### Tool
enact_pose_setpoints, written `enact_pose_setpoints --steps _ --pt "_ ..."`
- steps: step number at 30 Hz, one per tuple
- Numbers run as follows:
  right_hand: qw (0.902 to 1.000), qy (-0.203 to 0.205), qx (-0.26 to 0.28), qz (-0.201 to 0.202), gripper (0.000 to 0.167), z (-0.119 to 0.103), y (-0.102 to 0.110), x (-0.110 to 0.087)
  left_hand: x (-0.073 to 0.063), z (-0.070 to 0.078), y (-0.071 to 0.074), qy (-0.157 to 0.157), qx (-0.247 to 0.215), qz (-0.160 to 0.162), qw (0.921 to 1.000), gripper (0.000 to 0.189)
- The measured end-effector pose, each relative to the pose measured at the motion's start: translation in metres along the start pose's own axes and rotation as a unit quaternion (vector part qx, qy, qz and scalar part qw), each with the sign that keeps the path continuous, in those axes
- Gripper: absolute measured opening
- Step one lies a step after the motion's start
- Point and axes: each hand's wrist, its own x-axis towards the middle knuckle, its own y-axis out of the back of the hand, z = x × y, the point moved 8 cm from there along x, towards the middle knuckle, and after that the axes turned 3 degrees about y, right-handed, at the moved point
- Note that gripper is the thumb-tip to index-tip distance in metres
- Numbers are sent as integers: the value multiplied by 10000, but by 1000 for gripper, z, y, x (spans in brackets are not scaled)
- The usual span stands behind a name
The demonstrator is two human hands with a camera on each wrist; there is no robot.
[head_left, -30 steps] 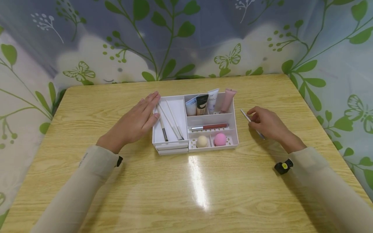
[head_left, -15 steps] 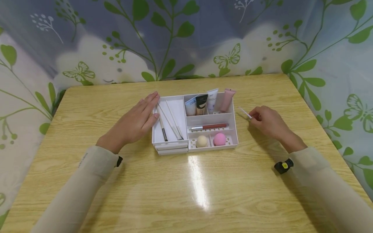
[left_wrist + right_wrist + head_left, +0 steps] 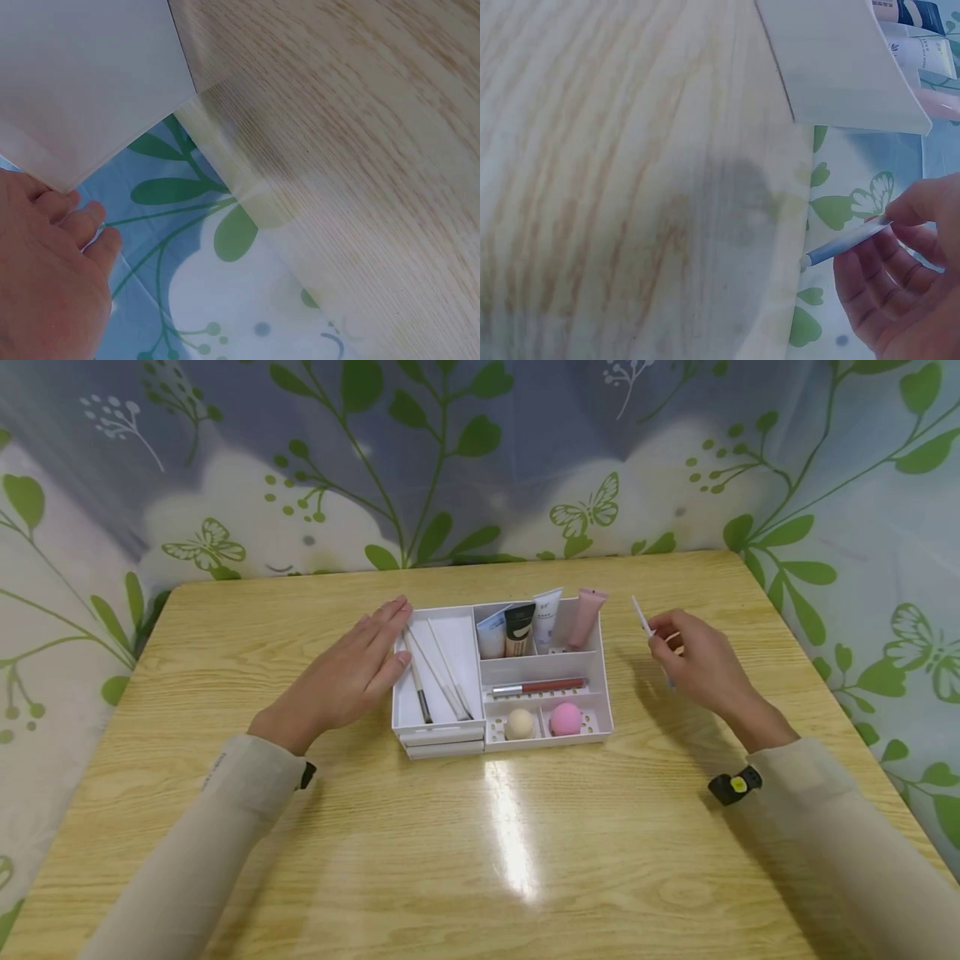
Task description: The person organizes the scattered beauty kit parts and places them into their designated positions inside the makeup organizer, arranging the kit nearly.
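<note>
A white makeup organizer (image 3: pixel 538 658) stands mid-table. My left hand (image 3: pixel 337 672) rests flat along its left wall, fingers straight; in the left wrist view those fingertips (image 3: pixel 103 221) lie by the organizer's corner. Right of the organizer, my right hand (image 3: pixel 693 656) pinches a slim white pen-like stick (image 3: pixel 642 614) between thumb and fingers, raised off the table. In the right wrist view the stick (image 3: pixel 844 241) looks pale blue with a short whitish end; its exact kind is unclear. Makeup brushes (image 3: pixel 422 693) lie in the organizer's left tray.
The organizer's back compartments hold several tubes, among them a black one (image 3: pixel 519 631) and a pink one (image 3: pixel 587 620). A red-and-silver pen-shaped cosmetic (image 3: pixel 540 687) lies mid-section. In front sit a cream ball-shaped sponge (image 3: pixel 520 724) and a pink one (image 3: pixel 566 719). A patterned curtain (image 3: pixel 480 460) borders the wooden table (image 3: pixel 420 852).
The right hand has lifted the stick off the table, moved slightly away from me, and turned it more upright. The left hand and organizer have stayed put.
</note>
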Motion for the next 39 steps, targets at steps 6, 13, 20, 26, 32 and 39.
enact_pose_setpoints --steps 6,13,20,26,32,39 --pt "9996 79 184 194 34 -6 7 1 0 0 0 7 4 29 10000 71" --pt "9986 210 281 384 33 -17 13 1 1 0 0 -17 -1 57 10000 72" --pt "9970 364 397 562 32 -34 19 1 1 -1 0 -4 18 40 10000 71" --pt "9959 428 516 606 30 -46 21 0 1 -1 0 -27 6 62 10000 71" --pt "9941 536 621 708 30 -59 22 2 0 -1 0 -48 -4 70 10000 71" --pt "9926 670 709 724 30 -75 22 5 0 -1 0 -56 -21 71 10000 70"
